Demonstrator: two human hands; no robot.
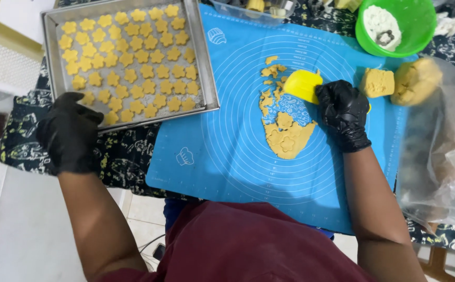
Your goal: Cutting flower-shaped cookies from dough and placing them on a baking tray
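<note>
Black gloves: both hands wear them, over bare forearms and a maroon top.
Right hand [344, 112]: its fingers are curled closed around a yellow scraper [303, 84], which juts out past the fingertips toward the far side of the mat.
Scraper edge: it sits at the upper part of the rolled dough [285, 133]; whether the edge presses into the dough or only rests on it, I cannot quite tell from where I stand.
Rolled dough: a thin yellow sheet just beside the right fingers, with flower shapes pressed into it and ragged scraps trailing off beyond the scraper.
Mat [222, 136]: blue, printed with white rings, lying under the dough and the right hand.
Left hand [70, 133]: fingers bent over the near corner of the baking tray [206, 78], gripping its rim.
Tray contents: rows of flower-shaped cookies [128, 62], set close but apart, spreading away from the left fingertips.
Dough block [377, 82]: a squared yellow lump just beyond the right knuckles.
Dough ball [415, 79]: a rounder lump beside the block, at the mouth of a clear plastic bag [441, 156].
Green bowl [412, 31]: well beyond the right fingers, holding pale pieces.
Surface: covered by a dark patterned cloth [123, 151].
</note>
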